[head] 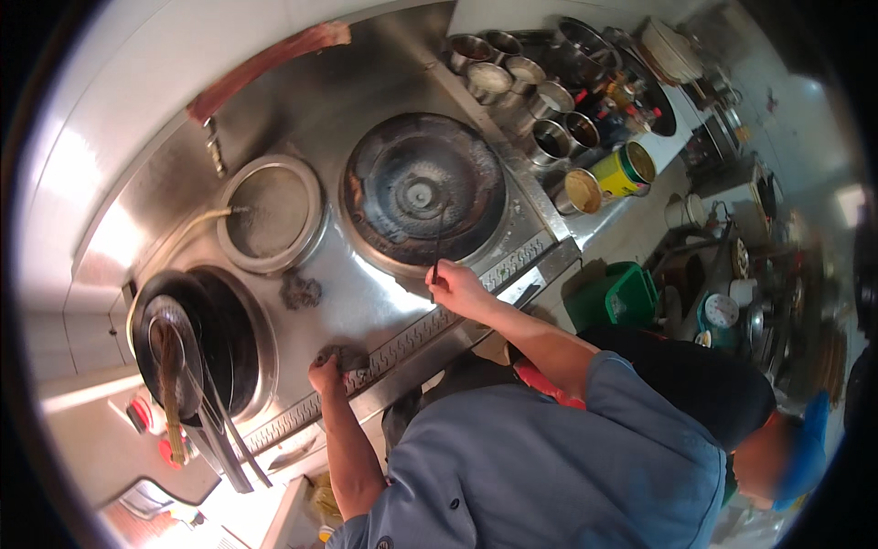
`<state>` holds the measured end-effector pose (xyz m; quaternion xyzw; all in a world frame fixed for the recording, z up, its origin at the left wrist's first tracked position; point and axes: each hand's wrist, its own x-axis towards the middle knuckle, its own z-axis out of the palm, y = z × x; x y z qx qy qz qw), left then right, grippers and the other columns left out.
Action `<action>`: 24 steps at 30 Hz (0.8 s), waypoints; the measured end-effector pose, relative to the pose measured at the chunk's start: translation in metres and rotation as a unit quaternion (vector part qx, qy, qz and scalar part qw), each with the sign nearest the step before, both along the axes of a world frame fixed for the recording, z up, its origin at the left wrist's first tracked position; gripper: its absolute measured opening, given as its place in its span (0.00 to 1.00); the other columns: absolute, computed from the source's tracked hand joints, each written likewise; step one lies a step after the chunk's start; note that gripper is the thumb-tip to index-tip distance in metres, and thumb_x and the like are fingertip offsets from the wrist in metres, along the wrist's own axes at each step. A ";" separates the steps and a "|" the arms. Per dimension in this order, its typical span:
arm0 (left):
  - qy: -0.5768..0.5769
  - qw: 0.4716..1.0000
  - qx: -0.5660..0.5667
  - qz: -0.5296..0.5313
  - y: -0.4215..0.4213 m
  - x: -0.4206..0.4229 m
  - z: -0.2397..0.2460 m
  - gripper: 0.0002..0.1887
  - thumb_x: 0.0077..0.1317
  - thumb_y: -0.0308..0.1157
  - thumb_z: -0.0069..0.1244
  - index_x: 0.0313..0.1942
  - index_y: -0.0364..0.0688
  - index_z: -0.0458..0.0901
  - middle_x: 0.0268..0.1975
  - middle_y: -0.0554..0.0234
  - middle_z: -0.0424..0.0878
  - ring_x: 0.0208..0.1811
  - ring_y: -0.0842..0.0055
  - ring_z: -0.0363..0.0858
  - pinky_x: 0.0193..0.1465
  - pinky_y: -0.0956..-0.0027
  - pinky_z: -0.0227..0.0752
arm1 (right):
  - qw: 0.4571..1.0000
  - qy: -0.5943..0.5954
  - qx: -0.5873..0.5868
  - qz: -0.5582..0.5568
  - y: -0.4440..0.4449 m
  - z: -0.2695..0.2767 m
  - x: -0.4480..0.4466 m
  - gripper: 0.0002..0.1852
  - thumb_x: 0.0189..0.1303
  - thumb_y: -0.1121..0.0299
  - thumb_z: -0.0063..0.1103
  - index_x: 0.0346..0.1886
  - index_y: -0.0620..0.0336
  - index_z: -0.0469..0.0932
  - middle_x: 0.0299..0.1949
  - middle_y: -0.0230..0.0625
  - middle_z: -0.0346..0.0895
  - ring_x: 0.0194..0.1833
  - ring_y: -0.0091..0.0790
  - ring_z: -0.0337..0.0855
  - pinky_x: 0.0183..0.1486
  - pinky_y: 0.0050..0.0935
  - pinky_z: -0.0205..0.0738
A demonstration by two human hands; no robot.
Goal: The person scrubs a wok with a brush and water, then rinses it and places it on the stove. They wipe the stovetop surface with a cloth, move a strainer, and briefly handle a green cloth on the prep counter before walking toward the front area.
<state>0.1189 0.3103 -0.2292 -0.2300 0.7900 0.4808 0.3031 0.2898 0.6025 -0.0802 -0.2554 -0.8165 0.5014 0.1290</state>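
My right hand (454, 289) grips a thin dark rod (437, 250), whose far end reaches over the round, blackened wok burner (384, 199) of the steel range. Near the range's front edge, my left hand (325, 376) holds a dark grey scouring pad or cloth (348, 358) against the steel top; which of the two I cannot tell. Another dark, matted scrubber (300, 291) lies on the steel below a round metal basin (271, 214) with a pale hose over its rim.
Stacked woks (236, 343) with ladles and a bamboo brush stand at the left. Steel seasoning pots (551, 141) and a yellow tin (621, 171) line the right counter. A slotted drain strip (411, 337) edges the range. A person in a blue cap (799, 453) and a green bin (614, 298) are at the right.
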 end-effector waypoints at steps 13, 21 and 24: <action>-0.052 0.998 0.002 0.028 -0.033 -0.048 -0.076 0.12 0.54 0.20 0.56 0.39 0.28 0.77 0.35 0.46 0.81 0.31 0.58 0.82 0.29 0.55 0.83 | 0.914 -0.012 0.061 -0.402 0.140 -0.001 0.185 0.02 0.61 0.76 0.52 0.36 0.63 0.75 0.31 0.33 0.74 0.29 0.24 0.80 0.32 0.24 0.75; -0.142 0.989 -0.036 0.016 -0.026 -0.059 -0.067 0.10 0.55 0.29 0.59 0.35 0.38 0.77 0.28 0.56 0.80 0.23 0.65 0.80 0.18 0.64 0.78 | 0.812 -0.025 0.135 -0.567 0.142 -0.023 0.286 0.11 0.57 0.66 0.55 0.28 0.65 0.76 0.31 0.48 0.75 0.35 0.49 0.78 0.39 0.39 0.73; -0.139 0.988 -0.061 -0.041 -0.015 -0.050 -0.057 0.11 0.55 0.30 0.59 0.36 0.38 0.77 0.29 0.55 0.80 0.24 0.64 0.79 0.20 0.64 0.77 | 0.765 -0.141 0.209 -0.593 0.124 -0.036 0.321 0.11 0.57 0.65 0.57 0.28 0.64 0.76 0.30 0.47 0.74 0.36 0.51 0.77 0.40 0.40 0.73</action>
